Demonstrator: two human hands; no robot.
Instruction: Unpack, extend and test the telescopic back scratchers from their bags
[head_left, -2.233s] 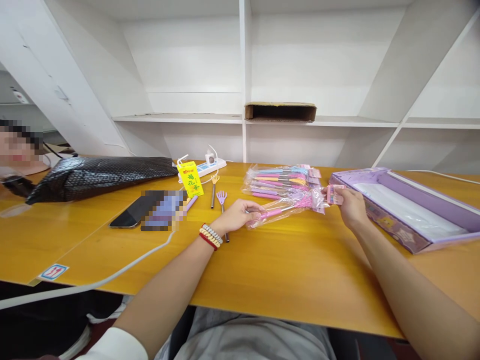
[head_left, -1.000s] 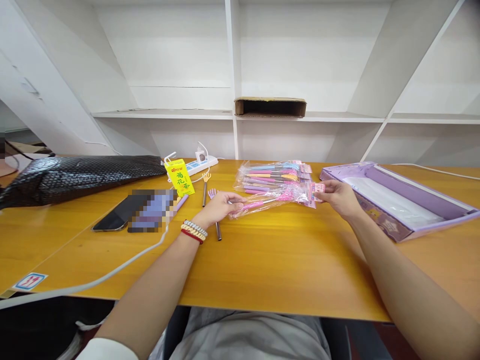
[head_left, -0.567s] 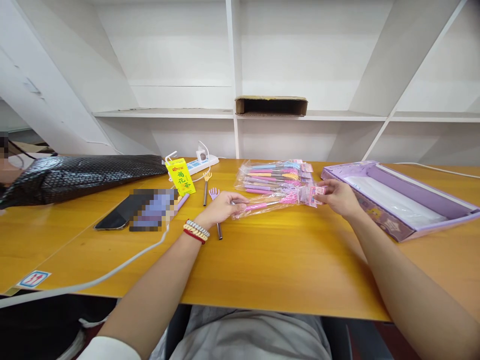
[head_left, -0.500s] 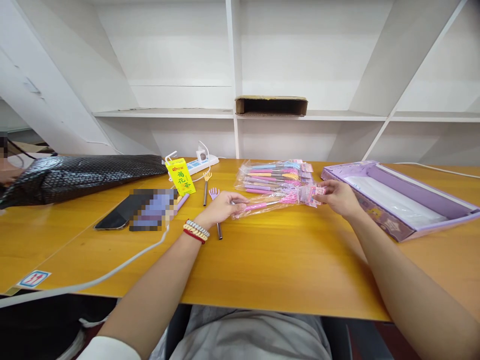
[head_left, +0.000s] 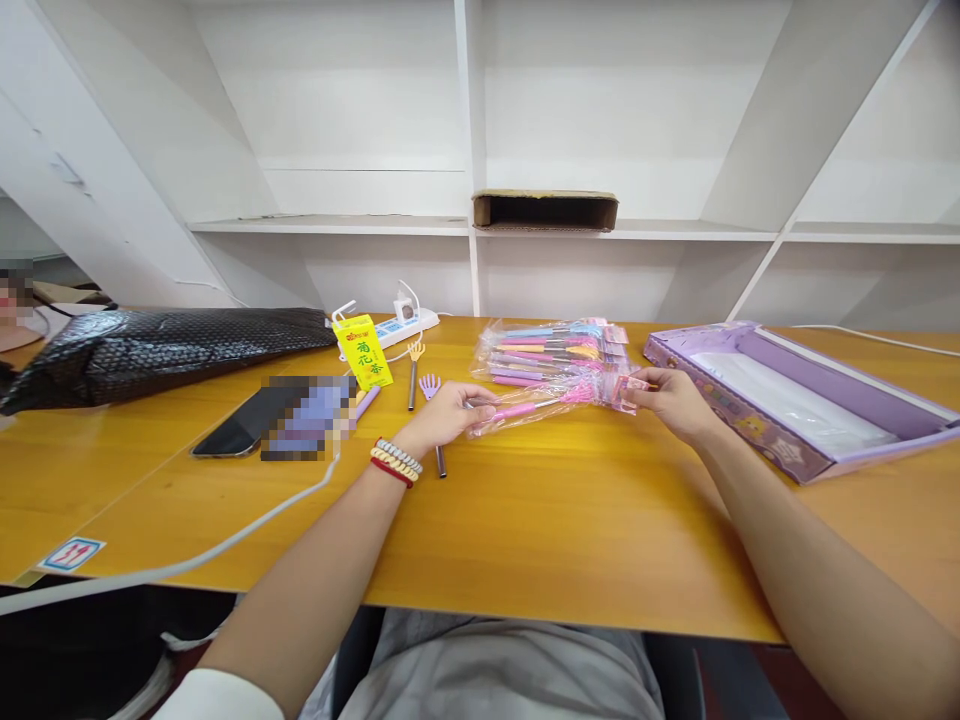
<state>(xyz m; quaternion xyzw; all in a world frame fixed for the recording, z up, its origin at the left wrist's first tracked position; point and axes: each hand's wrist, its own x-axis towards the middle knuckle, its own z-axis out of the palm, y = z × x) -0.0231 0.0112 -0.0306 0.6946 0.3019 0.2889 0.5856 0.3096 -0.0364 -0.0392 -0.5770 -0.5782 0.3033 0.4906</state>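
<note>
A clear plastic packet with a pink scratcher (head_left: 541, 407) lies just above the wooden table (head_left: 570, 520), stretched between both hands. My left hand (head_left: 444, 415) is closed on the handle end of the packet. My right hand (head_left: 671, 399) pinches the pink header card at the other end. Right behind it rests a pile of several similar packets (head_left: 551, 351) in blue, yellow, pink and purple. Two loose scratchers, one yellow (head_left: 412, 368) and one purple (head_left: 433, 397), lie left of my left hand.
An open purple box (head_left: 795, 400) lies at the right. A yellow drink carton (head_left: 362, 351), a white power strip (head_left: 401, 321), a phone (head_left: 244, 425), a black bubble bag (head_left: 172, 345) and a white cable (head_left: 225, 545) occupy the left. A cardboard box (head_left: 545, 209) sits on the shelf. Another person is at the far left edge.
Both hands have kept hold of the pink packet, drawing it slightly nearer the pile and lower toward the table. The view shifted a little.
</note>
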